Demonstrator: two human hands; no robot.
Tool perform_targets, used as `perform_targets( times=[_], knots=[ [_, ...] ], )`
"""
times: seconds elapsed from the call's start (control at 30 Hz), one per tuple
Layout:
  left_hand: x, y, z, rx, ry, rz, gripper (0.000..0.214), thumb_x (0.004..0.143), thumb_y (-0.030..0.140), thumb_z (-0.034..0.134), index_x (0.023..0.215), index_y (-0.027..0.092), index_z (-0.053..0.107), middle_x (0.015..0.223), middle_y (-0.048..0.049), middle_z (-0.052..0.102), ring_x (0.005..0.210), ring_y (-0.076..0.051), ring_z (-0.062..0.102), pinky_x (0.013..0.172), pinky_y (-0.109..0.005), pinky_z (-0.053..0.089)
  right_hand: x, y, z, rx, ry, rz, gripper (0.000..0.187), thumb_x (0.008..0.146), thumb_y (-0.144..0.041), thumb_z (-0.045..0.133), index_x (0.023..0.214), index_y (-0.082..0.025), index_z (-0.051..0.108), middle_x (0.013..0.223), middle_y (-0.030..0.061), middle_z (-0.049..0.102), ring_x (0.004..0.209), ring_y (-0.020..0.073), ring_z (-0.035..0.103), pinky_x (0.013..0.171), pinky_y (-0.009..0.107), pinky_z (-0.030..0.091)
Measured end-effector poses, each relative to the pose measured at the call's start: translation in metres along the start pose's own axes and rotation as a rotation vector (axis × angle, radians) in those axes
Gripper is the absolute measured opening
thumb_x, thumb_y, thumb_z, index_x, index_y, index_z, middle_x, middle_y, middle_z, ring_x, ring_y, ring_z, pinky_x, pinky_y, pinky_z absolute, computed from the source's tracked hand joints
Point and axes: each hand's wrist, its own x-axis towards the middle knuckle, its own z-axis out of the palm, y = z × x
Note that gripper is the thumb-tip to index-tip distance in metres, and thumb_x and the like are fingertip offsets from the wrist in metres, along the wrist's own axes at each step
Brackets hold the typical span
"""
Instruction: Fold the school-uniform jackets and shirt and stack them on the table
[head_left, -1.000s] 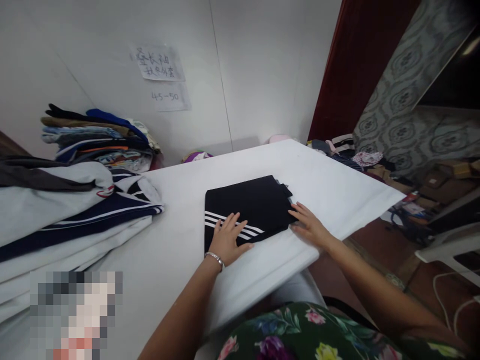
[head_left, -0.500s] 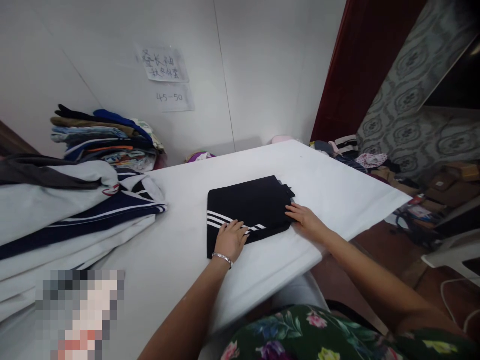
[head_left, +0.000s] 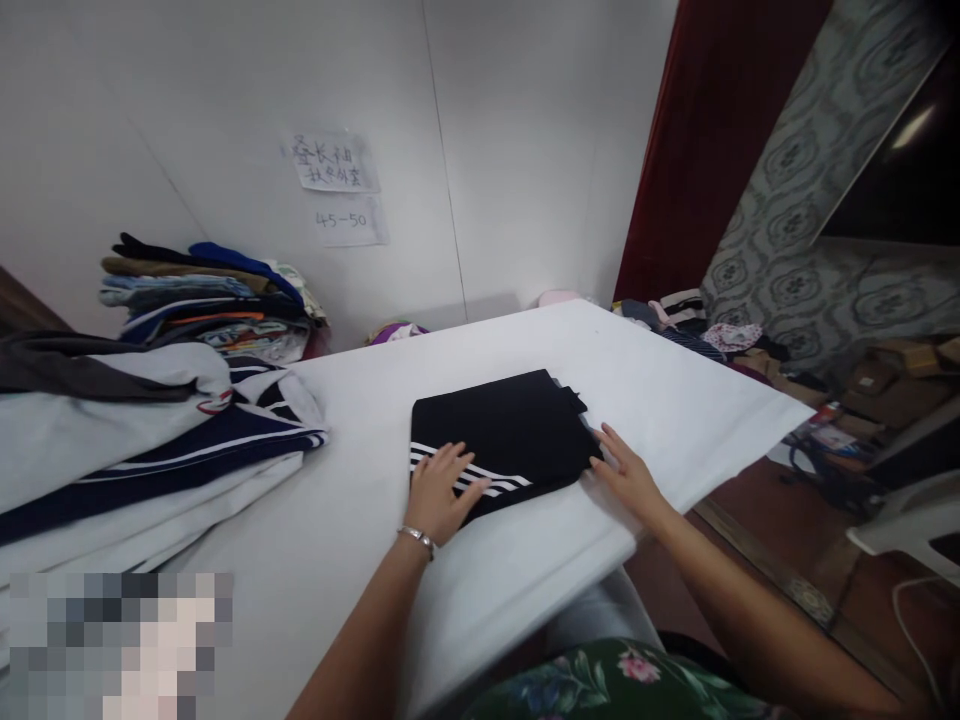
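A folded black garment (head_left: pixel 495 420) with white diagonal stripes across its lower left lies on the white table. Something grey and a small black tab show at its upper right edge. My left hand (head_left: pixel 442 490), wearing a silver bracelet, rests flat on the striped part with fingers spread. At the garment's right edge is my right hand (head_left: pixel 628 482); its fingers are apart and the fingertips touch or nearly touch the lower right corner. Whether any cloth lies between the right thumb and fingers cannot be made out.
To the left lies a heap of white, grey and navy clothes (head_left: pixel 150 440). Behind it stands a stack of folded clothes (head_left: pixel 210 295) by the wall. The white table (head_left: pixel 675 390) ends in a corner at the right. Paper signs (head_left: pixel 341 190) hang on the wall.
My left hand has slid left along the stripes and its fingers have spread. My right hand has drawn off the top to the garment's right edge. The view has tilted slightly upward.
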Motion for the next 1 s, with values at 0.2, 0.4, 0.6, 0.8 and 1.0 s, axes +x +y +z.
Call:
perform_targets(
  times=[0.2, 0.4, 0.6, 0.8, 1.0],
  knots=[
    [0.008, -0.022, -0.007, -0.086, 0.185, -0.482, 0.062, 0.082, 0.038, 0.057, 0.135, 0.008, 0.047, 0.139, -0.0200, 0.049, 0.131, -0.030, 0.045, 0.110, -0.041, 0.034, 0.020, -0.016, 0.004, 0.502, 0.068, 0.470, 0.083, 0.063, -0.035, 0.080, 0.138, -0.025, 0.046, 0.141, 0.0118, 0.049, 0.131, 0.0288, 0.044, 0.101, 0.042, 0.044],
    [0.012, -0.026, -0.017, -0.584, 0.192, -0.836, 0.071, 0.076, 0.036, 0.068, 0.137, 0.011, 0.042, 0.135, -0.0192, 0.054, 0.122, -0.028, 0.054, 0.103, -0.038, 0.042, 0.020, -0.035, 0.013, 0.926, 0.017, 0.620, 0.031, 0.072, -0.031, 0.073, 0.101, -0.022, 0.065, 0.111, 0.0065, 0.069, 0.100, 0.0209, 0.064, 0.078, 0.030, 0.057],
    [0.010, -0.020, -0.030, -1.276, -0.013, -0.989, 0.023, 0.073, 0.024, 0.070, 0.094, 0.013, 0.068, 0.086, -0.0122, 0.075, 0.084, -0.025, 0.071, 0.079, -0.035, 0.057, 0.013, -0.040, 0.015, 0.753, -0.058, 0.531, 0.031, 0.069, -0.027, 0.076, 0.098, -0.019, 0.067, 0.101, 0.0059, 0.071, 0.089, 0.0203, 0.066, 0.072, 0.030, 0.056],
    [0.008, -0.003, -0.038, -1.584, -0.123, -1.052, 0.020, 0.079, 0.021, 0.064, 0.096, 0.011, 0.068, 0.078, -0.0102, 0.074, 0.071, -0.024, 0.072, 0.065, -0.032, 0.059, -0.012, -0.047, 0.009, 0.920, 0.080, 0.563, 0.029, 0.078, -0.035, 0.069, 0.104, -0.025, 0.063, 0.121, 0.0052, 0.065, 0.111, 0.0229, 0.060, 0.091, 0.039, 0.053],
    [0.012, 0.006, -0.040, -1.567, -0.015, -1.083, 0.004, 0.078, 0.017, 0.066, 0.080, 0.014, 0.067, 0.063, -0.0041, 0.071, 0.058, -0.018, 0.069, 0.052, -0.022, 0.055, -0.069, -0.066, 0.026, 1.202, -0.167, 0.859, 0.027, 0.081, -0.040, 0.068, 0.090, -0.016, 0.064, 0.115, 0.0147, 0.066, 0.112, 0.0250, 0.062, 0.102, 0.038, 0.048]
  ],
)
